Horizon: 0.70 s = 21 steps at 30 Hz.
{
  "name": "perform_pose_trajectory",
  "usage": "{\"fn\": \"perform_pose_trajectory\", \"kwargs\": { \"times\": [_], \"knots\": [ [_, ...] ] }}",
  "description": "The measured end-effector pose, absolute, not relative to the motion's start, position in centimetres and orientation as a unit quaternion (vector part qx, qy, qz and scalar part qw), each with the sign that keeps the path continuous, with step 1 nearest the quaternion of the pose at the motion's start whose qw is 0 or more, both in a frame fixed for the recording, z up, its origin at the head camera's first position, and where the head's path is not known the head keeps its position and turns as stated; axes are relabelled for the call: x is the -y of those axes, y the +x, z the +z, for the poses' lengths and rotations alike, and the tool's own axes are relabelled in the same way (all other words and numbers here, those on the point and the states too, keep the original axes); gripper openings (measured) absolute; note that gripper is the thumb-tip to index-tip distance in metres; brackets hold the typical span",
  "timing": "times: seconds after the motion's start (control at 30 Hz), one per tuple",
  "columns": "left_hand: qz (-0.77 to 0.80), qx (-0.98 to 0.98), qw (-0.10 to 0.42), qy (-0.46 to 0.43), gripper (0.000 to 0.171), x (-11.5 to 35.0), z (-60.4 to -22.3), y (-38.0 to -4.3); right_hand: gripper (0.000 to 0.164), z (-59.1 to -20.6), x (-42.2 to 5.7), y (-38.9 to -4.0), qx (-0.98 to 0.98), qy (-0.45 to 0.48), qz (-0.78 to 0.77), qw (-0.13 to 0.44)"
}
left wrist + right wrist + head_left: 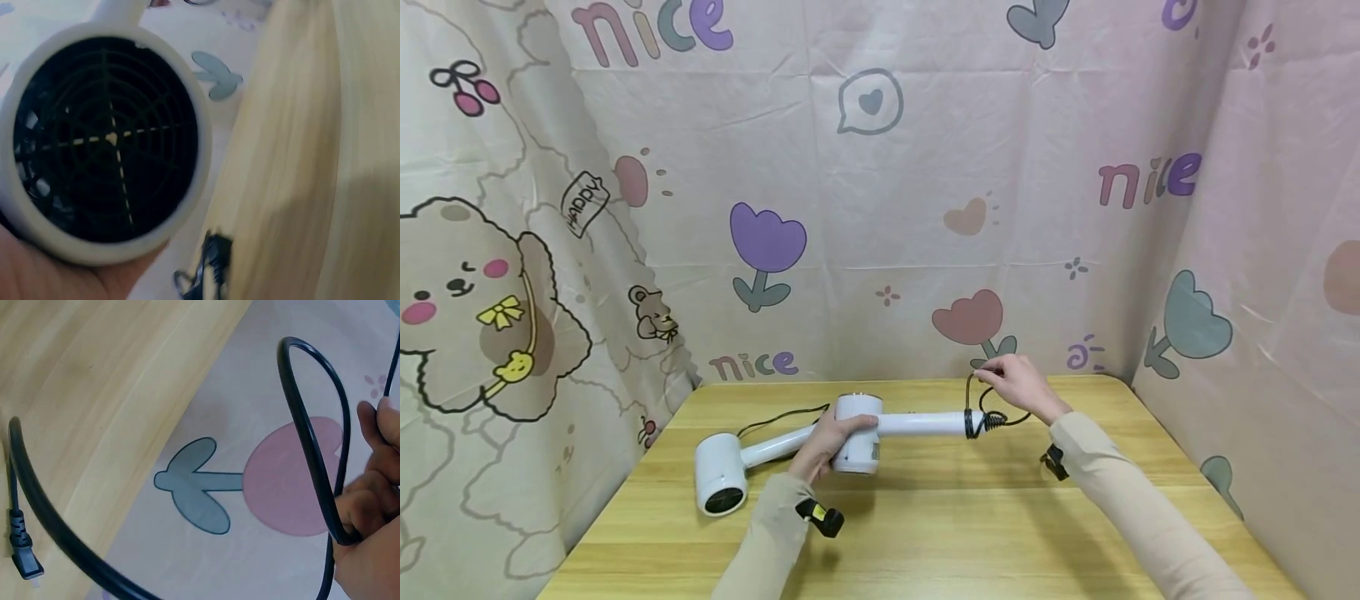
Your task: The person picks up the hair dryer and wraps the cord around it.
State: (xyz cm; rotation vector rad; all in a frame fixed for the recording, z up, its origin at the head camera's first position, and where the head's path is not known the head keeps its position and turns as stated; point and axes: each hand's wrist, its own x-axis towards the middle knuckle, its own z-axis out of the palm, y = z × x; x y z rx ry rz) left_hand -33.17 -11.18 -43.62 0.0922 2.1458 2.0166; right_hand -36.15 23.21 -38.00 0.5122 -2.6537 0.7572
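Observation:
My left hand [826, 440] grips the barrel of a white hair dryer [859, 454]. Its handle points right, and black cord [973, 424] is wound round the handle's end. Filling much of the left wrist view is the dryer's dark round grille [147, 181]. Above that handle end, my right hand [1021, 385] pinches the cord between thumb and finger. The right wrist view has a loop of cord [315, 447] hanging by the curled fingers. A second white hair dryer [718, 471] lies on the left, its handle passing behind my left forearm and hand.
Both dryers are over a wooden table [970, 533]. A printed curtain [880, 192] closes off the back and sides. Behind the second dryer runs its thin black cord [782, 413]. One black plug [25, 559] shows in the right wrist view.

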Motion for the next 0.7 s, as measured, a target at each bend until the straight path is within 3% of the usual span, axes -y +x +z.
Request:
{"fn": "perform_pose_trajectory", "kwargs": {
  "times": [0.33,0.7],
  "knots": [
    [0.63,-0.775,0.011,0.048,0.078,11.0,-42.8,-33.1,0.017,-37.6,-22.3,-35.8,0.915,0.202,0.211,0.277],
    [0.488,-0.863,-0.129,0.032,0.093,10.5,-41.6,-33.1,0.018,-37.0,-21.6,-34.7,0.919,0.197,0.173,0.296]
  ]
}}
